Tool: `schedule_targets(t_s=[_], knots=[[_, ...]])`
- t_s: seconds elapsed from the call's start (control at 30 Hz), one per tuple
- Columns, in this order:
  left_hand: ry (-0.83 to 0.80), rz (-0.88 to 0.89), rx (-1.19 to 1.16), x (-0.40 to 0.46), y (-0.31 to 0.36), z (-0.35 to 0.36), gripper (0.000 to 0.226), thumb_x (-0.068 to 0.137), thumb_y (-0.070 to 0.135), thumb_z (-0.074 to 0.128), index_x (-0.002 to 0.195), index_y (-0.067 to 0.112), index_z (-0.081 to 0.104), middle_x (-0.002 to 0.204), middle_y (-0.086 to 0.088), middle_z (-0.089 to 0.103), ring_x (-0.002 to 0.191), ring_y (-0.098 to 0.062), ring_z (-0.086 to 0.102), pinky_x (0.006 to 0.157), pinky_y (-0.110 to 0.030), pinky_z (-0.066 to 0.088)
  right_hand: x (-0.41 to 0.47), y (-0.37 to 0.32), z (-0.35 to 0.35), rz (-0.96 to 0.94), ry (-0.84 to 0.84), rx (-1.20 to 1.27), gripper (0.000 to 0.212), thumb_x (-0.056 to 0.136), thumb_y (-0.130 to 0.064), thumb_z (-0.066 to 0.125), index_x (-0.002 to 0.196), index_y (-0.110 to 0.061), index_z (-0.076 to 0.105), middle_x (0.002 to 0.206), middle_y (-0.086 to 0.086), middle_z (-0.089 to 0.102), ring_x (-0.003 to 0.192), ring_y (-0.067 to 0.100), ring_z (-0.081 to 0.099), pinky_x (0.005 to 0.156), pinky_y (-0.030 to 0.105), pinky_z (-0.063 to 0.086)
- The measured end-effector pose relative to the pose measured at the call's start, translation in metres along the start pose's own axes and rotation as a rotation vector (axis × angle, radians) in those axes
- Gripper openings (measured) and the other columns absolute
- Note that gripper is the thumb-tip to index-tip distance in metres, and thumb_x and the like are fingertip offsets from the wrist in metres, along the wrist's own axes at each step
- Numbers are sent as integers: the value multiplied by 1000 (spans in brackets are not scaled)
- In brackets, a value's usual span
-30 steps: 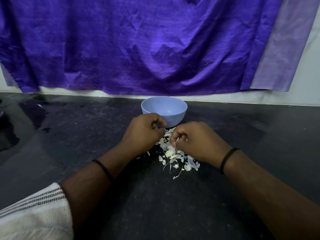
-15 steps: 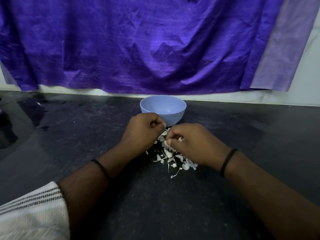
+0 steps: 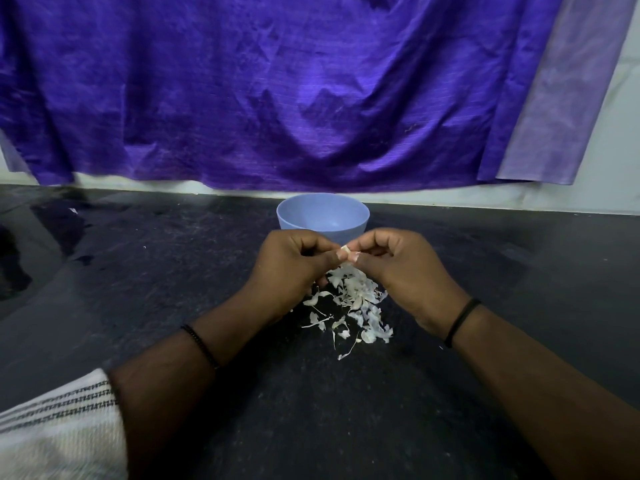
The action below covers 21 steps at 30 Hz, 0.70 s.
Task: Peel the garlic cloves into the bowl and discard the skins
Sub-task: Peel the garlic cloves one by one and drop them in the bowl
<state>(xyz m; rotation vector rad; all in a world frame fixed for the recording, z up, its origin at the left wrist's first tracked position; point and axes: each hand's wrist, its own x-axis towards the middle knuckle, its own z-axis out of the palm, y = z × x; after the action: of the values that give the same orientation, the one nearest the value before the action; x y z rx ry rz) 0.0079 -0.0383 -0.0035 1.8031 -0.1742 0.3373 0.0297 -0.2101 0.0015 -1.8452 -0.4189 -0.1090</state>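
Got the garlic clove (image 3: pixel 345 252) pinched between my left hand (image 3: pixel 291 268) and right hand (image 3: pixel 398 265), both curled tight on it. Bowl (image 3: pixel 322 216) sits just behind, skins (image 3: pixel 356 303) piled right below, so it's a short forward drop.

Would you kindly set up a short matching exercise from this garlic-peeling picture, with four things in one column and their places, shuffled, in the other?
Things:
1. garlic clove
2. bowl
3. skins
4. purple cloth

Places:
A. hanging on the wall behind the counter
B. pinched between the fingertips of the left hand and right hand
C. standing on the counter just beyond the hands
D. scattered in a pile on the counter under the hands

Pairs: 1-B, 2-C, 3-D, 4-A
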Motion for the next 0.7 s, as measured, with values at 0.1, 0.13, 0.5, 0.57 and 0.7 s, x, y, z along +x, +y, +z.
schedule_targets(t_s=[0.1,0.13,0.5,0.57,0.7], knots=[[12,17,81,-1,-1,5,10,89,15,74,86,5,76,51,5,62,41,-1,51,43,-15,41,0,2,4,1,46,-87,3,90,-16,73,91,-18,75,80,-4,76,75,6,71,68,22,56],[17,18,106,-2,-2,7,10,90,15,73,84,7,76,50,8,62,41,1,52,44,-14,40,-1,2,6,-6,73,-126,4,91,-18,72,89,-20,75,79,-4,75,75,8,71,69,25,57],[138,-146,-99,-3,4,12,15,84,6,71,69,5,71,53,-11,63,38,-14,47,42,-24,38,-3,0,19,-88,151,-124,14,95,-22,65,83,-20,72,74,-4,72,69,6,67,66,23,55],[140,-153,-76,-1,3,9,14,85,5,70,71,2,70,58,-16,65,40,-14,49,42,-24,38,-2,1,17,-38,117,-31,11,94,-21,67,86,-19,74,81,-3,75,80,14,71,78,33,58],[59,-135,169,2,-1,3,15,81,13,76,70,5,71,52,-2,64,44,-8,53,48,-25,44,-3,4,11,69,75,16,8,89,-19,72,87,-14,77,85,-2,77,86,14,72,82,33,57]])
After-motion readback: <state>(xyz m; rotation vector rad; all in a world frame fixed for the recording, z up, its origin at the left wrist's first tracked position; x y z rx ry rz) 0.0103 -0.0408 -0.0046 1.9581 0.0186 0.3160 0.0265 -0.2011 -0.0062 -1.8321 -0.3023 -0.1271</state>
